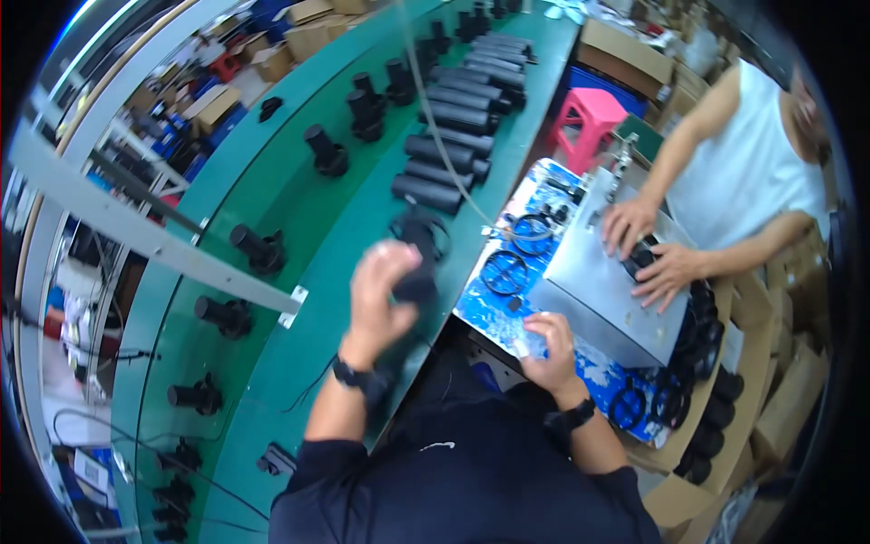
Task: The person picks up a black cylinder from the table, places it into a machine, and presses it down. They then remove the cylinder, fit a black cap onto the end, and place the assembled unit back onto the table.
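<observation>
My left hand [376,288] is over the green bench, smeared by motion. Its fingers and thumb curve around the side of a blurred black cylindrical part [419,263] with a wider ring at its far end. My right hand [551,352] hovers at the near edge of the blue-and-white worktable [485,313], its fingers loosely bent and apart, with nothing visible in them. Black rings [504,273] lie on that table just beyond it. Past my left hand, several long black cylinders [426,192] lie side by side on the bench.
Black flanged parts [326,150] stand along the green conveyor [299,195] at left. A metal frame bar [163,231] crosses there. To the right, a co-worker's hands [648,254] hold a black part on a grey metal box [589,272]. A carton [725,453] of black parts and a pink stool [587,118] are nearby.
</observation>
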